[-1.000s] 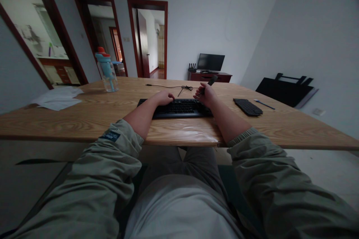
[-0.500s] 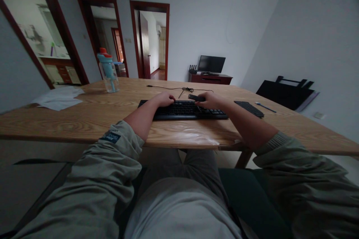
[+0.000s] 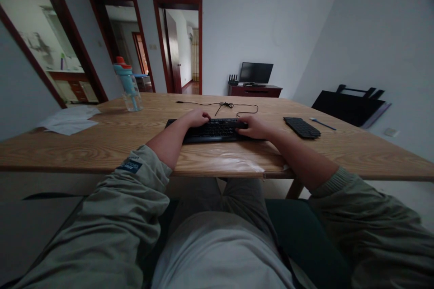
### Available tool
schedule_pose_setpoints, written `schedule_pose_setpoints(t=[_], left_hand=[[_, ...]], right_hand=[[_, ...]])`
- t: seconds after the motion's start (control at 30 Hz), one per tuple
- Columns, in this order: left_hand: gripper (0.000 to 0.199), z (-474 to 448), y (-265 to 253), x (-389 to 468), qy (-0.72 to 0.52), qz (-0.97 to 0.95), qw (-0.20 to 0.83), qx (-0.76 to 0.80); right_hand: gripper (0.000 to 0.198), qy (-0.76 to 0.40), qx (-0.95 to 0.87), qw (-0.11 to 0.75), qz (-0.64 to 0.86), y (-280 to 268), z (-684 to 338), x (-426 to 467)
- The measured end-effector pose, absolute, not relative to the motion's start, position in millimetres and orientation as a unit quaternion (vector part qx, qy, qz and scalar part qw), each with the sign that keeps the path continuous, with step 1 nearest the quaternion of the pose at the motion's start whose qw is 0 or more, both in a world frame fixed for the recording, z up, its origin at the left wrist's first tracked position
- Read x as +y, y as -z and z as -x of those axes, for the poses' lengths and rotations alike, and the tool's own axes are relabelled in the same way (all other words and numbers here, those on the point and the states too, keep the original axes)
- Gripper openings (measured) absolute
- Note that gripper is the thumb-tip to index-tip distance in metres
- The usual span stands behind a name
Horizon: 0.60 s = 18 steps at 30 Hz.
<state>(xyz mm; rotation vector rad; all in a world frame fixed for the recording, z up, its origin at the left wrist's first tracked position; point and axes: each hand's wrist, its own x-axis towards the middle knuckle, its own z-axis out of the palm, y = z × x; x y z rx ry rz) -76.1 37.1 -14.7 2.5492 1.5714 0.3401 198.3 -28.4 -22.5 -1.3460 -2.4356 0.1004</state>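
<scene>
A black keyboard point(image 3: 217, 132) lies on the wooden table in front of me. My left hand point(image 3: 198, 118) is at its back left part, fingers curled down and closed against the back edge. Over the right part of the keyboard, my right hand point(image 3: 252, 126) is closed on a small black bar-shaped piece point(image 3: 234, 123). That piece is low over the keys and hard to tell from them; whether it touches them I cannot tell. The keyboard's thin cable point(image 3: 247, 112) lies behind it, partly bundled.
Right of my right hand lies a flat black piece with a jagged edge point(image 3: 301, 128), and past it a thin blue brush-like stick point(image 3: 323, 123). A clear bottle with a red and blue lid point(image 3: 128, 86) and white paper point(image 3: 69, 119) are at the left of the wooden table point(image 3: 135, 156).
My right hand has lowered the small black piece from above the keyboard's back edge down to the keys. My left hand stays at the keyboard's back edge. The view has shifted slightly.
</scene>
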Motion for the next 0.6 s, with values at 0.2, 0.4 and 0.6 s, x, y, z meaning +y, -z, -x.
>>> schedule_pose_setpoints(t=[0.2, 0.4, 0.6], left_hand=[[0.042, 79, 18, 44, -0.111, -0.847, 0.054, 0.517], [0.043, 82, 20, 48, -0.108, -0.847, 0.052, 0.518], [0.043, 81, 18, 46, -0.108, -0.844, 0.059, 0.521]], right_hand=[[0.019, -0.052, -0.869, 0.182, 0.457, 28, -196, -29], [0.016, -0.016, -0.871, 0.199, 0.449, 28, -190, -37], [0.031, -0.032, -0.829, 0.301, 0.470, 8, -219, -39]])
